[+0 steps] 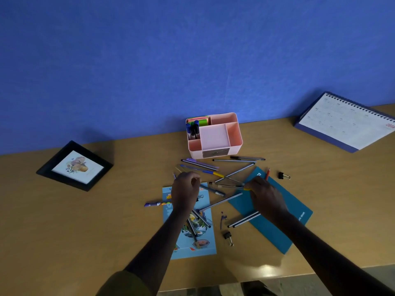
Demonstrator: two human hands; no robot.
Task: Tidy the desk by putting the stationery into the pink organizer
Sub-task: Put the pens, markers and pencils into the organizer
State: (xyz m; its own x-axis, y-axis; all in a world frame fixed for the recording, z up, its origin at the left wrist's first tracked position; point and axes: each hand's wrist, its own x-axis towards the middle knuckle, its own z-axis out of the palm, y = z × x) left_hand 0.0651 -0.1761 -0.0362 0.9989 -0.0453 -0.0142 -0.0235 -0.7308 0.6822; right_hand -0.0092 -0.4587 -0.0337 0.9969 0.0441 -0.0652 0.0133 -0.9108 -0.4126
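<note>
**Both hands gathering pens**

At frame centre, the left hand [185,190] closes on a grey pen [212,190]; the right hand [264,194] pinches several pens' ends [229,184], bunching them for the pink organizer [214,135] above, against the wall.

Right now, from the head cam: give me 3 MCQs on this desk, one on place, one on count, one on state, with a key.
1. Where does the pink organizer stand?
A. against the blue wall, beyond the scattered pens
B. on the teal notebook
C. beside the picture frame

2. How many black binder clips lie in plain sight to the right of the illustrated booklet?
A. none
B. two
C. five

3. What is the right hand doing?
A. resting flat on the desk
B. closing on pens above the teal notebook
C. holding the calendar

Key: 1 A, it stands at the desk's far edge by the wall. 2 B, one clip by the red pencil, one clip near the booklet's corner. 3 B, its fingers pinch pen ends.
</note>
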